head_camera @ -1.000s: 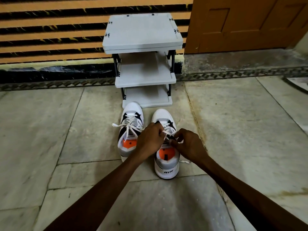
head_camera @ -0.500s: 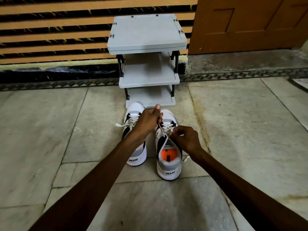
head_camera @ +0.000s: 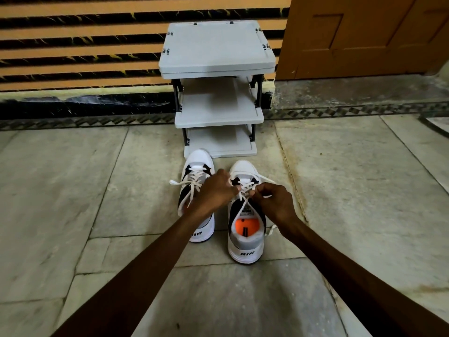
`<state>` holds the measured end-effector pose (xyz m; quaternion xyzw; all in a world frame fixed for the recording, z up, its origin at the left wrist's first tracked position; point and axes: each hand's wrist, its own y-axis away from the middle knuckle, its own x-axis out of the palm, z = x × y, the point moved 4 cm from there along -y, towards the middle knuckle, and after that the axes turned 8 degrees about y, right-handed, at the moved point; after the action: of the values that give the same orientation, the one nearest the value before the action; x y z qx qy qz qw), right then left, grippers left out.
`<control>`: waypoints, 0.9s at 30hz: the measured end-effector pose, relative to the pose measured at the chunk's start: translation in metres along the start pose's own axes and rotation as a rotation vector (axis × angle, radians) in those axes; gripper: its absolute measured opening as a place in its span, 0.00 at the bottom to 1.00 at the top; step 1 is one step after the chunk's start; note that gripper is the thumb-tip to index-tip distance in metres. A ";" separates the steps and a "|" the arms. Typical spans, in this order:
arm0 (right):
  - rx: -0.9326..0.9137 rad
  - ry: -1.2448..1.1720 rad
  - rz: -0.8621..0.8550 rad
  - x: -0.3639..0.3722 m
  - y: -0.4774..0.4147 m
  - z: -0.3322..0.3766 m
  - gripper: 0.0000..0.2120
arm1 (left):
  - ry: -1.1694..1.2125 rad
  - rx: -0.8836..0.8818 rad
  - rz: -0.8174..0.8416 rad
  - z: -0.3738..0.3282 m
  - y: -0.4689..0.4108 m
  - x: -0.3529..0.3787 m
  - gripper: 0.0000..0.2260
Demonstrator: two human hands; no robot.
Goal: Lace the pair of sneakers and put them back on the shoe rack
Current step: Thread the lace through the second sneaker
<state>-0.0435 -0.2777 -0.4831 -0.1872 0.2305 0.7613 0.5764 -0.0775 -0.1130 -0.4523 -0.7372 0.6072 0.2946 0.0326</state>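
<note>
Both hands pinch white lace over the right-hand sneaker (head_camera: 245,215) of a pair standing on a stone floor (head_camera: 73,215). Left hand (head_camera: 215,190), grip closed on the lace (head_camera: 245,190), reaches across from the 7 o'clock side; right hand (head_camera: 274,203), grip also closed on lace near the upper eyelets, comes in from 4 o'clock. Fingertips of the two hands nearly meet above the tongue.

That sneaker, white with black panels and an orange insole, points toward 12 o'clock, its heel marked "AIR" nearest the camera. One loose lace end trails off its right side onto the floor.

Its partner, the left-hand sneaker (head_camera: 196,171), stands just beside it at 9 o'clock, partly hidden by the left forearm, its laces crossed and loose ends spread to the left.

At 12 o'clock, a grey three-tier shoe rack (head_camera: 216,49) stands against a striped wall (head_camera: 73,45), its bottom shelf near the sneakers' toes. An orange-brown wooden door (head_camera: 364,32) fills the 1 o'clock corner.
</note>
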 end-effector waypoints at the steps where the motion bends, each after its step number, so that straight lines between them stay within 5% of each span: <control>1: 0.011 -0.023 0.002 0.000 -0.001 0.001 0.06 | -0.009 -0.025 0.047 0.003 0.004 0.004 0.09; 6: 0.069 -0.081 0.016 0.004 -0.003 0.006 0.11 | -0.023 -0.016 -0.003 0.006 0.006 0.017 0.10; 14: 0.137 -0.121 0.064 0.005 -0.005 -0.001 0.07 | 0.393 -0.094 0.051 0.012 -0.001 0.024 0.03; 18: -0.046 0.037 0.141 0.004 -0.008 0.011 0.06 | 0.518 0.011 -0.006 -0.003 -0.002 0.009 0.04; 22: -0.259 0.292 0.254 0.010 -0.010 0.025 0.09 | 0.362 0.159 -0.066 -0.022 -0.007 -0.007 0.05; 27: -0.240 0.248 0.150 0.001 -0.013 0.029 0.15 | 0.008 0.238 0.090 -0.015 -0.016 -0.003 0.11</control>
<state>-0.0314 -0.2573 -0.4614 -0.3293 0.2208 0.7953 0.4586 -0.0569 -0.1119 -0.4434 -0.7014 0.6704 0.2186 0.1041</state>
